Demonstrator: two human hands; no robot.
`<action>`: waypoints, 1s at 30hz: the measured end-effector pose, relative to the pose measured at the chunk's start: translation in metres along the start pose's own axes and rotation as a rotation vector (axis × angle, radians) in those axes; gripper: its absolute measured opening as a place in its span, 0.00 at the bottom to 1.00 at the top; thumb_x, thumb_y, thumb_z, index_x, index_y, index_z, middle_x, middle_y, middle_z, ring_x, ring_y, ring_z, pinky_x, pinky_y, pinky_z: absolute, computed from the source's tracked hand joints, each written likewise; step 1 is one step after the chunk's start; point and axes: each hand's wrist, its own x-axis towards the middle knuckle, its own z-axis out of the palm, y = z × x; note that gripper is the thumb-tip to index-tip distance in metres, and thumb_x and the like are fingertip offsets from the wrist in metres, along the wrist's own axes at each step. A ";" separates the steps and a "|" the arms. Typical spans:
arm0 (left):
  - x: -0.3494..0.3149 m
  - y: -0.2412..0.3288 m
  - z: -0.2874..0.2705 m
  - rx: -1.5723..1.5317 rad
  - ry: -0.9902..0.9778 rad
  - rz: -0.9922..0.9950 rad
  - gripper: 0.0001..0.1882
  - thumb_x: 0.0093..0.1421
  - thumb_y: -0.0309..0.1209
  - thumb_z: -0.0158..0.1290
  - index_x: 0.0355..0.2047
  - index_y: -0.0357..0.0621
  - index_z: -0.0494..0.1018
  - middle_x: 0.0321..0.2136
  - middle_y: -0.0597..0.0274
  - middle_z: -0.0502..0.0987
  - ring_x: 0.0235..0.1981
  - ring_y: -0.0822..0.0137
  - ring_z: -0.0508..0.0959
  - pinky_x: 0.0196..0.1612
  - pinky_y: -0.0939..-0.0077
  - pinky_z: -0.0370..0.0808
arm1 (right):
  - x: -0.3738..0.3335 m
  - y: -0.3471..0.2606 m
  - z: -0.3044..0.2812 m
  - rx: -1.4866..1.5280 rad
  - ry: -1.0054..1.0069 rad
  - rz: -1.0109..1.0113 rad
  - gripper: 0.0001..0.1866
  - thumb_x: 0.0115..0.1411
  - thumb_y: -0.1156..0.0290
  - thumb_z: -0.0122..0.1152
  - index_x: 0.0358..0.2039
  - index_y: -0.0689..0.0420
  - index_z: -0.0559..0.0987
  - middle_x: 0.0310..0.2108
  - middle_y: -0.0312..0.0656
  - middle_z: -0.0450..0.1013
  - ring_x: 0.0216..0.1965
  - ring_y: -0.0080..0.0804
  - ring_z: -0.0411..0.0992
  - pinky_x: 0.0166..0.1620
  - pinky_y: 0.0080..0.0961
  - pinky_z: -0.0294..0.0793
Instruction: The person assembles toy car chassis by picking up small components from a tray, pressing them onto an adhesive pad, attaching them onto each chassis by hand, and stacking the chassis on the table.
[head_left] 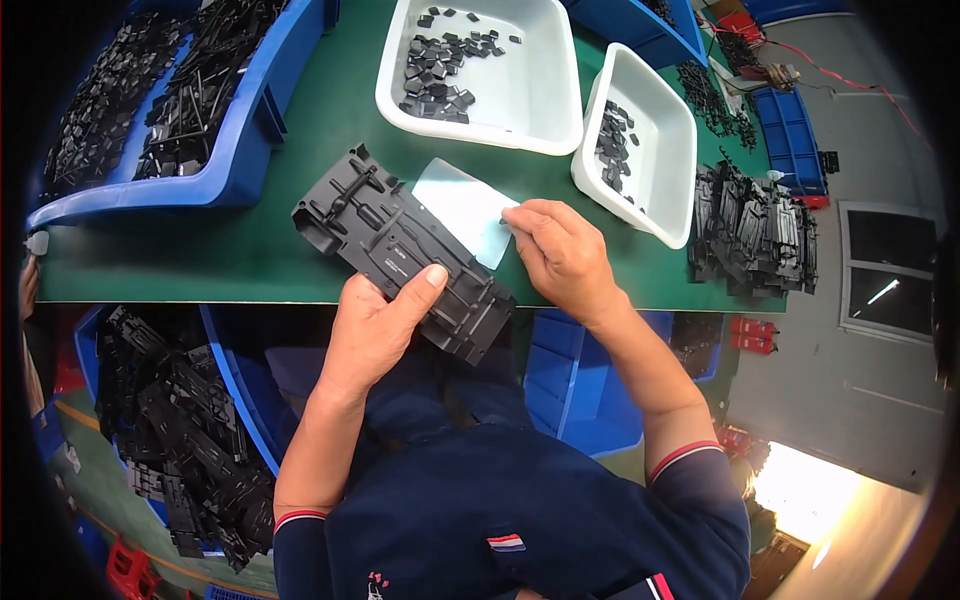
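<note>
My left hand (375, 325) is closed around the lower edge of a long black molded plastic tray-like part (400, 250), its thumb pressed on top. The part is tilted, running from upper left to lower right, with ribs and raised shapes on its face. Behind it, a shiny pale sheet (465, 205) lies over the green table. At the sheet's right edge, my right hand (565, 250) is closed in a pinch. A tiny dark bit shows at its fingertips, too small to name.
Two white tubs (545, 140) (680, 225) at the back hold small black pieces. Blue bins (245, 160) (235, 370) on the left contain black parts. More molded parts (755, 230) are stacked at the right of the green table (200, 265). A blue crate (585, 380) sits below its edge.
</note>
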 end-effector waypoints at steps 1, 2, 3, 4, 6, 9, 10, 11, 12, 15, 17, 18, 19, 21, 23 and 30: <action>0.000 0.000 0.000 -0.002 0.001 -0.006 0.24 0.59 0.31 0.54 0.53 0.32 0.66 0.51 0.57 0.70 0.51 0.68 0.70 0.55 0.73 0.65 | 0.000 0.000 0.000 0.000 -0.004 0.009 0.11 0.46 0.82 0.62 0.33 0.61 0.77 0.31 0.44 0.74 0.32 0.41 0.74 0.35 0.31 0.76; 0.000 0.000 -0.001 -0.005 0.002 -0.012 0.24 0.59 0.30 0.54 0.53 0.32 0.66 0.51 0.57 0.71 0.50 0.69 0.70 0.55 0.73 0.65 | 0.001 0.000 0.000 0.000 -0.007 0.008 0.11 0.46 0.82 0.62 0.33 0.61 0.77 0.31 0.44 0.74 0.32 0.41 0.74 0.35 0.31 0.76; 0.000 0.000 -0.001 -0.007 0.005 -0.013 0.24 0.59 0.30 0.54 0.53 0.32 0.66 0.51 0.57 0.71 0.50 0.69 0.70 0.55 0.73 0.65 | 0.001 0.000 0.001 0.003 -0.013 0.005 0.11 0.46 0.82 0.63 0.32 0.61 0.77 0.31 0.44 0.74 0.32 0.41 0.74 0.34 0.31 0.76; 0.001 0.000 -0.001 -0.013 0.001 -0.006 0.24 0.59 0.30 0.54 0.53 0.32 0.66 0.51 0.57 0.71 0.50 0.69 0.70 0.55 0.73 0.65 | 0.002 0.001 0.001 0.005 -0.019 0.001 0.10 0.45 0.82 0.63 0.32 0.61 0.77 0.31 0.44 0.73 0.32 0.40 0.74 0.34 0.30 0.76; 0.001 -0.001 -0.002 -0.021 -0.001 0.001 0.24 0.59 0.30 0.54 0.53 0.32 0.66 0.51 0.57 0.71 0.50 0.69 0.70 0.54 0.74 0.65 | 0.004 0.000 0.001 -0.010 -0.036 -0.019 0.10 0.45 0.81 0.63 0.31 0.61 0.77 0.30 0.43 0.73 0.31 0.40 0.74 0.33 0.30 0.76; 0.002 -0.001 -0.002 -0.004 0.005 -0.001 0.23 0.59 0.30 0.54 0.53 0.32 0.66 0.50 0.58 0.71 0.50 0.69 0.70 0.55 0.74 0.65 | 0.006 0.001 0.000 -0.048 -0.068 -0.072 0.10 0.45 0.81 0.63 0.31 0.61 0.77 0.30 0.43 0.73 0.31 0.40 0.73 0.32 0.30 0.75; 0.002 -0.001 -0.002 -0.003 0.003 0.000 0.23 0.59 0.30 0.54 0.53 0.32 0.66 0.50 0.58 0.71 0.50 0.69 0.70 0.55 0.74 0.65 | 0.006 0.001 0.000 -0.070 -0.084 -0.105 0.10 0.45 0.80 0.63 0.32 0.61 0.77 0.30 0.43 0.73 0.31 0.40 0.73 0.32 0.31 0.75; 0.002 -0.002 -0.002 -0.001 0.002 0.002 0.23 0.59 0.30 0.54 0.53 0.33 0.66 0.50 0.58 0.71 0.50 0.69 0.70 0.55 0.74 0.64 | 0.006 0.001 -0.001 -0.070 -0.086 -0.107 0.10 0.45 0.80 0.63 0.32 0.61 0.77 0.30 0.43 0.73 0.31 0.40 0.73 0.32 0.31 0.75; 0.002 -0.002 -0.002 -0.003 0.003 0.003 0.23 0.59 0.30 0.54 0.53 0.33 0.66 0.50 0.58 0.71 0.50 0.69 0.70 0.55 0.74 0.64 | 0.007 0.000 -0.002 -0.087 -0.122 -0.119 0.11 0.45 0.81 0.61 0.32 0.61 0.77 0.30 0.43 0.72 0.32 0.40 0.73 0.32 0.30 0.75; 0.002 -0.002 -0.003 0.020 0.007 0.005 0.23 0.59 0.30 0.54 0.52 0.33 0.66 0.49 0.59 0.71 0.49 0.70 0.70 0.54 0.74 0.65 | 0.007 0.001 -0.005 -0.126 -0.199 -0.149 0.12 0.45 0.81 0.57 0.34 0.61 0.76 0.32 0.44 0.71 0.33 0.39 0.73 0.33 0.29 0.75; 0.002 -0.002 -0.003 -0.006 0.004 -0.007 0.22 0.59 0.30 0.54 0.52 0.33 0.66 0.47 0.60 0.72 0.49 0.70 0.70 0.54 0.74 0.65 | 0.009 0.000 -0.007 -0.150 -0.238 -0.168 0.13 0.46 0.81 0.55 0.35 0.62 0.75 0.34 0.44 0.71 0.35 0.39 0.72 0.33 0.29 0.75; 0.001 -0.002 -0.002 -0.007 0.005 -0.007 0.22 0.59 0.30 0.54 0.52 0.33 0.66 0.47 0.60 0.72 0.49 0.70 0.70 0.54 0.74 0.65 | 0.010 -0.003 -0.008 -0.179 -0.270 -0.176 0.12 0.45 0.81 0.54 0.34 0.62 0.74 0.33 0.44 0.70 0.35 0.39 0.72 0.33 0.29 0.74; 0.002 -0.003 -0.001 0.022 0.015 0.039 0.14 0.60 0.31 0.53 0.43 0.35 0.70 0.36 0.67 0.72 0.38 0.76 0.68 0.42 0.79 0.65 | 0.011 -0.004 -0.010 -0.209 -0.301 -0.184 0.12 0.45 0.81 0.54 0.34 0.62 0.73 0.33 0.44 0.69 0.35 0.39 0.71 0.33 0.30 0.74; 0.002 -0.003 0.001 0.049 0.025 0.085 0.10 0.62 0.33 0.52 0.35 0.37 0.74 0.25 0.74 0.71 0.26 0.82 0.66 0.30 0.85 0.65 | 0.013 -0.006 -0.012 -0.217 -0.348 -0.170 0.11 0.45 0.80 0.54 0.33 0.62 0.73 0.32 0.44 0.67 0.34 0.39 0.70 0.33 0.31 0.74; 0.002 -0.003 0.002 0.018 0.031 0.079 0.09 0.62 0.32 0.52 0.35 0.38 0.74 0.25 0.74 0.71 0.26 0.82 0.66 0.30 0.85 0.65 | 0.014 -0.007 -0.014 -0.224 -0.393 -0.158 0.10 0.45 0.80 0.54 0.32 0.62 0.72 0.31 0.44 0.66 0.33 0.39 0.69 0.33 0.32 0.74; 0.002 -0.003 0.001 0.015 0.029 0.073 0.09 0.62 0.32 0.51 0.36 0.37 0.74 0.26 0.73 0.72 0.27 0.82 0.67 0.30 0.85 0.65 | 0.017 -0.001 -0.018 -0.101 -0.357 -0.102 0.09 0.46 0.82 0.55 0.31 0.63 0.73 0.30 0.45 0.68 0.32 0.39 0.71 0.33 0.28 0.74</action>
